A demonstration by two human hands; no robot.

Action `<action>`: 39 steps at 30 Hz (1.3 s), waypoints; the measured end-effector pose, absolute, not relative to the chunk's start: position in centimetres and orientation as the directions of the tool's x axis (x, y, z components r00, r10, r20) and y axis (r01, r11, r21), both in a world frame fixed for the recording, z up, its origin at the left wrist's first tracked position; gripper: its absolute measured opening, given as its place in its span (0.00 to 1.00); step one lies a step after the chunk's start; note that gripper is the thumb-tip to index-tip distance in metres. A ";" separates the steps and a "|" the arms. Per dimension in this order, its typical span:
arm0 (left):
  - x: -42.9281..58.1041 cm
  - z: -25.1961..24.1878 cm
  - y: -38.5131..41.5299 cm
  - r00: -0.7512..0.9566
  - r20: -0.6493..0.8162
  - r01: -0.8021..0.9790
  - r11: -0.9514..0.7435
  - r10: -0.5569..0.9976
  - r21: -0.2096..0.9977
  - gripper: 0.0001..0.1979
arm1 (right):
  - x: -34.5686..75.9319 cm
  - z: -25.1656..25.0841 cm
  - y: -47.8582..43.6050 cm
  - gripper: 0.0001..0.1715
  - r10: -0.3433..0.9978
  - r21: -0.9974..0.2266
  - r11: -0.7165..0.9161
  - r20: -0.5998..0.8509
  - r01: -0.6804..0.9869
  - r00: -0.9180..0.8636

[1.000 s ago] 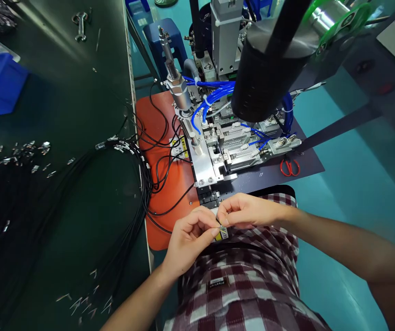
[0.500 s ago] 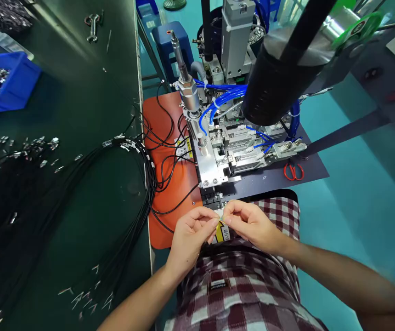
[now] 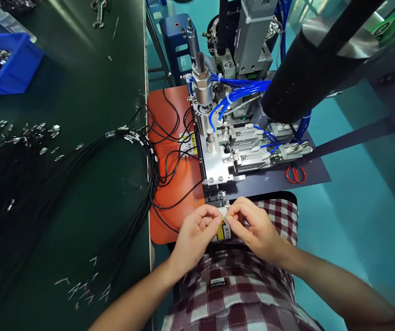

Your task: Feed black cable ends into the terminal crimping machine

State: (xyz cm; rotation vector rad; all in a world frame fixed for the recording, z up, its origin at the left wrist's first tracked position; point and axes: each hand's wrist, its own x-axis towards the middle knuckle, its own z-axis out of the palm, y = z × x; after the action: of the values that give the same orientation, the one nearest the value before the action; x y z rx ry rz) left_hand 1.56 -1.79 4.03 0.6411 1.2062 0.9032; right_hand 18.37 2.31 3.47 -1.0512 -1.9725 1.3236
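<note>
My left hand (image 3: 196, 233) and my right hand (image 3: 252, 227) meet fingertip to fingertip just in front of the machine's (image 3: 230, 147) front edge. Both are closed in a pinch on a tiny part between them, too small to name; it sits over a yellow label (image 3: 223, 231). A thin black cable (image 3: 163, 216) runs from the orange mat (image 3: 170, 184) toward my left hand. A bundle of black cables (image 3: 115, 151) with metal tips lies on the dark green table (image 3: 80, 82) to the left.
A blue bin (image 3: 1, 69) of metal parts stands at the far left. Loose metal terminals (image 3: 28, 135) are scattered on the table. Red scissors (image 3: 296, 174) lie on the dark plate right of the machine. A large black cylinder (image 3: 304, 69) hangs overhead.
My hands have stayed pinched together and drifted slightly up toward the machine's front edge. The view has shifted a little to the right.
</note>
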 end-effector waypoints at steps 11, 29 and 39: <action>1.2 3.2 -1.8 0.103 -0.513 -0.276 0.520 0.852 0.808 0.12 | 17.5 2.1 1.3 0.03 0.914 -0.951 0.068 -0.062 0.301 -0.401; 1.0 3.6 -1.6 0.155 -0.565 -0.185 0.586 0.810 0.789 0.13 | 17.4 2.6 2.0 0.09 0.866 -0.940 0.014 -0.159 0.341 -0.474; 0.7 3.3 -1.6 0.188 -0.575 -0.209 0.604 0.797 0.769 0.09 | 18.0 2.1 2.2 0.06 0.872 -0.936 -0.066 -0.222 0.345 -0.436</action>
State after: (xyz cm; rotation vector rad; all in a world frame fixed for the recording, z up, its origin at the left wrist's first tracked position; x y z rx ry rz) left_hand 0.66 -1.57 3.29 0.6097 1.1779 0.7718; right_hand 18.00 2.18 2.14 -1.3009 -1.7556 1.5201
